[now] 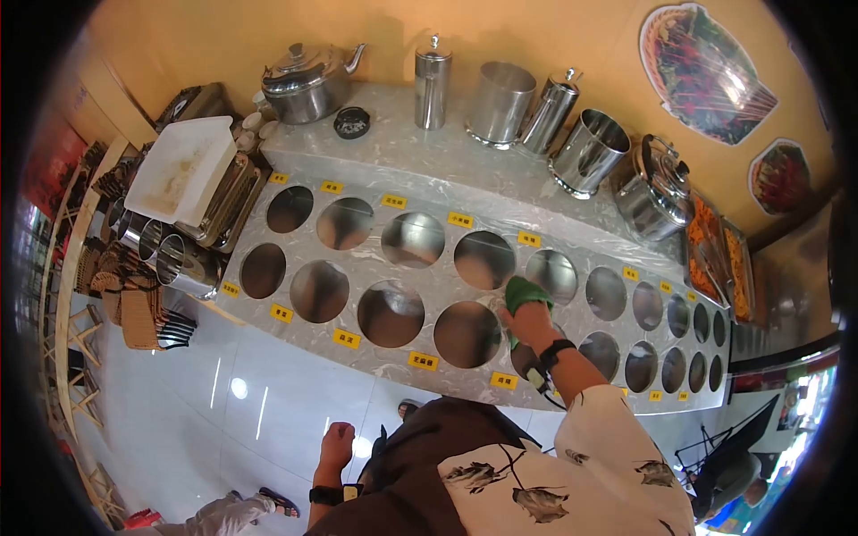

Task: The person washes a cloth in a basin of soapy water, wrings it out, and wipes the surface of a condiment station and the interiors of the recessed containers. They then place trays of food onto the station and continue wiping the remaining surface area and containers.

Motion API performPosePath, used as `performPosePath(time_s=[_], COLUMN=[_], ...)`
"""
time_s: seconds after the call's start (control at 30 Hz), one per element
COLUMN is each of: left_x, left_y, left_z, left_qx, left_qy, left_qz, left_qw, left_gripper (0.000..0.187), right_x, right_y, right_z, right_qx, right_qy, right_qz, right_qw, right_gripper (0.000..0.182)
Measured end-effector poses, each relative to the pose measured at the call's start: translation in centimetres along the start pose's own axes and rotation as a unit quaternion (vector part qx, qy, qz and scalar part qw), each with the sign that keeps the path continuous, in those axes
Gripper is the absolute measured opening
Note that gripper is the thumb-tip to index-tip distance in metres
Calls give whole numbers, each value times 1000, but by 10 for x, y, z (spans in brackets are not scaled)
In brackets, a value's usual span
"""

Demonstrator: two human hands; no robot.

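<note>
Presently the right hand (pixel 529 323) grasps a cloth (pixel 527 291) over the bench (pixel 357 263); at its eight o'clock, the left hand (pixel 336 445) is clenched.

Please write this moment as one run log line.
right hand: holds green cloth on counter, among round holes | left hand: loosely curled, off counter

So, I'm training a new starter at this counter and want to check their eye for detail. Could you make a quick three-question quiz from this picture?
1. Which of the person's hands is on the green cloth?
2. True or false: the left hand is away from the counter.
3. What colour are the small labels beside the round openings?
A) Blue
B) Yellow
C) Green

Key:
1. The right hand.
2. True.
3. B.
</note>
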State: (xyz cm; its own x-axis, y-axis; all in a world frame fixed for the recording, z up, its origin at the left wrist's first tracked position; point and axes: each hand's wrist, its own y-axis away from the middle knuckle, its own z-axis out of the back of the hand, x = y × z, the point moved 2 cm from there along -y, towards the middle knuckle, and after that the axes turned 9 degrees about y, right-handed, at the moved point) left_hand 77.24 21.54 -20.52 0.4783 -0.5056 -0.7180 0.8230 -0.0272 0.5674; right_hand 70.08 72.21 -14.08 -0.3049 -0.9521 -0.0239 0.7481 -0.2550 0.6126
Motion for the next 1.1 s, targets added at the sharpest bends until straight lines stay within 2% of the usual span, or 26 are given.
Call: performPosePath(time_s=[0.03, 0.1, 0.13, 0.2, 0.33, 0.43, 0.5, 0.53, 0.63, 0.7, 0.73, 0.77, 0.8, 0.83, 0.9, 0.93, 1.0, 1.03, 1.1], left_x=[-12, -14, -11, -10, 2, 13, 8, 2, -10, -24, -20, -11, -7, -3, -1, 0, -5, -11, -14], left_y=[1, 5, 2, 0, 2, -2, -4, -6, -8, -3, -4, -3, -2, 3, 10, 12, 13, 15, 18], left_z=[-4, -7, -8, -5, -9, -11, -16, -18, -18, -15, -12, -11, -10, -8, -6, -3, 0, 1, 3], left_qx=[17, 36, 28, 18, 9, 35, 54, 56, 44, 42, 41, 40, 37, 27, 31, 40, 30, 23, 13], left_qy=[6, 10, -1, -13, 19, 22, 25, 13, 9, 20, 18, -3, -22, -8, -22, -34, -44, -40, -42], left_qz=[-5, -8, -10, -16, 10, 21, 16, 10, -13, -17, -18, -6, 6, 13, 17, 16, 15, 22, 33], left_qw=[1000, 999, 1000, 1000, 1000, 999, 998, 998, 999, 999, 999, 999, 999, 1000, 999, 999, 998, 999, 998], left_gripper=[30, 30, 30, 30, 31, 31, 30, 30, 30, 29, 29, 29, 29, 33, 31, 29, 28, 29, 30], right_x=[1, 2, 2, 5, -8, -9, -7, -5, 1, 5, 4, 2, 2, -3, -3, -6, -22, -28, -44], right_y=[0, 4, 11, 38, 36, 12, -6, -6, -1, 24, 32, 37, 39, 34, 35, 32, 12, 1, -17], right_z=[2, 3, -6, -37, -63, -25, -2, -4, -16, -42, -62, -82, -86, -88, -83, -80, -64, -61, -53], right_qx=[1, -85, -86, -250, -221, -198, -15, -18, -48, -148, -149, -185, -221, -222, -319, -319, -256, -255, -394], right_qy=[2, 7, 7, 19, -2, 2, 38, 37, -8, -24, -26, -13, 0, -1, -6, -12, -96, -98, -114], right_qz=[0, 20, 20, 100, 126, 113, 49, 46, 31, 103, 103, 149, 197, 202, 251, 253, 130, 133, 27], right_qw=[1000, 996, 996, 963, 967, 974, 998, 998, 998, 983, 983, 971, 955, 954, 914, 914, 953, 953, 912], right_gripper=[65, 67, 67, 64, 60, 57, 56, 56, 55, 54, 54, 55, 55, 55, 59, 59, 63, 63, 65])
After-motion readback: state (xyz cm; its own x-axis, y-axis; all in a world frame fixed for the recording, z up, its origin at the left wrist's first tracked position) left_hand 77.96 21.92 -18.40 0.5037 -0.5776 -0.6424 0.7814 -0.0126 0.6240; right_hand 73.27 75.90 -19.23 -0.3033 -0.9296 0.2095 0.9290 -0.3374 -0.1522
